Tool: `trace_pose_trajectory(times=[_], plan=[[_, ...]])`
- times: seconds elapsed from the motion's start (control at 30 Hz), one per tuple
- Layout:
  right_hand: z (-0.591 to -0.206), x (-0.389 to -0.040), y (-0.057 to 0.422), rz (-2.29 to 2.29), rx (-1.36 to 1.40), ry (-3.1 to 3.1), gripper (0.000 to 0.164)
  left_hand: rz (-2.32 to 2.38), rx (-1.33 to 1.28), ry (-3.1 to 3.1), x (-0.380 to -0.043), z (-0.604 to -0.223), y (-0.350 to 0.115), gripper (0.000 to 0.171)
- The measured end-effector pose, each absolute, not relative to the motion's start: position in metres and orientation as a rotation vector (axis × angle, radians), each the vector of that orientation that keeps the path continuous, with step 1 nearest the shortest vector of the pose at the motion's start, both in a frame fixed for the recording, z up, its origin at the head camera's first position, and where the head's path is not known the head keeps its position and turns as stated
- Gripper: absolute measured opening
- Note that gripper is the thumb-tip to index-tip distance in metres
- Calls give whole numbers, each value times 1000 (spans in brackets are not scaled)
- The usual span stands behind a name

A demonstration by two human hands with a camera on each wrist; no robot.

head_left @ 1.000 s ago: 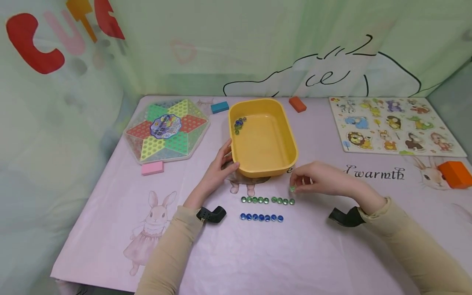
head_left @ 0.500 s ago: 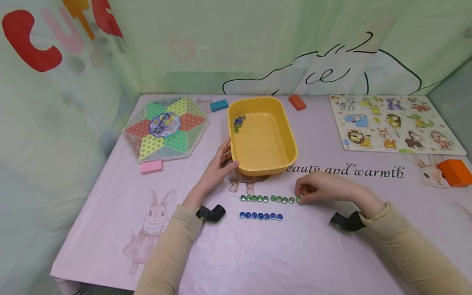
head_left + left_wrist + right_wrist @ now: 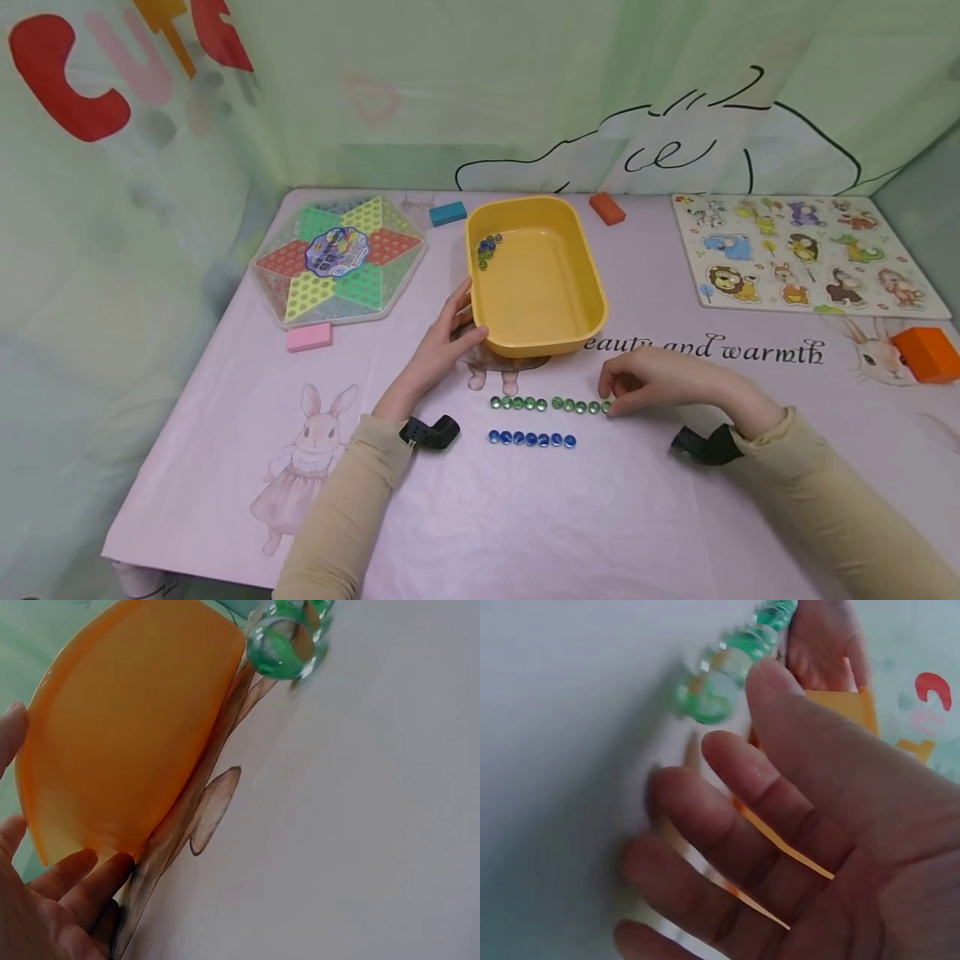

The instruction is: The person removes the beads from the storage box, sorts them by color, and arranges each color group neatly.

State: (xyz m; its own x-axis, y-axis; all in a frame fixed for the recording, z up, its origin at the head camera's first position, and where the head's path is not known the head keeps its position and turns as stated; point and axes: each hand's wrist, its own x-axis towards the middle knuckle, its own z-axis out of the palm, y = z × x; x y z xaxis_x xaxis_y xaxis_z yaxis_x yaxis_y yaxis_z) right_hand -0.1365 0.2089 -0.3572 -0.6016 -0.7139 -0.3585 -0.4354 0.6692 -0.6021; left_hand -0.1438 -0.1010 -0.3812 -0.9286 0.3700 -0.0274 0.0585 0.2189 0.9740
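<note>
My right hand (image 3: 660, 382) is low over the table, its fingers loosely bent at the right end of a row of green marbles (image 3: 568, 405). In the right wrist view, the nearest green marble (image 3: 709, 697) sits just off the thumb and index fingertips, with a gap between these. A small gap splits the green row into two groups. Nearer to me runs a row of blue marbles (image 3: 531, 439). My left hand (image 3: 441, 343) rests against the near left side of a yellow basin (image 3: 536, 342), fingers spread on its outer wall. Several marbles (image 3: 486, 248) lie in its far left corner.
Left of the basin lies a hexagonal Chinese checkers board (image 3: 341, 262), with a pink block (image 3: 310, 337) before it. Blue (image 3: 447, 214) and red (image 3: 607, 209) blocks stand by the far edge. At right are an animal puzzle board (image 3: 810, 254) and an orange block (image 3: 926, 354).
My right hand has come down and set a green marble at the row's right end; its thumb and index finger now stand apart from it. The left hand has stayed at the basin.
</note>
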Motion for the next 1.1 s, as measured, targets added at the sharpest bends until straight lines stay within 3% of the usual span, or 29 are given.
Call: trace_pose_trajectory(times=[0.23, 0.6, 1.1], plan=[[-327, -146, 197, -562, -917, 2342, 8, 1768, 402, 2242, -145, -384, -102, 71], [-288, -165, 161, -426, -1012, 2427, 13, 1796, 397, 2265, -160, -420, -104, 71], [-302, -237, 110, -411, -928, 2543, 14, 1801, 427, 2246, -161, -419, -106, 70]])
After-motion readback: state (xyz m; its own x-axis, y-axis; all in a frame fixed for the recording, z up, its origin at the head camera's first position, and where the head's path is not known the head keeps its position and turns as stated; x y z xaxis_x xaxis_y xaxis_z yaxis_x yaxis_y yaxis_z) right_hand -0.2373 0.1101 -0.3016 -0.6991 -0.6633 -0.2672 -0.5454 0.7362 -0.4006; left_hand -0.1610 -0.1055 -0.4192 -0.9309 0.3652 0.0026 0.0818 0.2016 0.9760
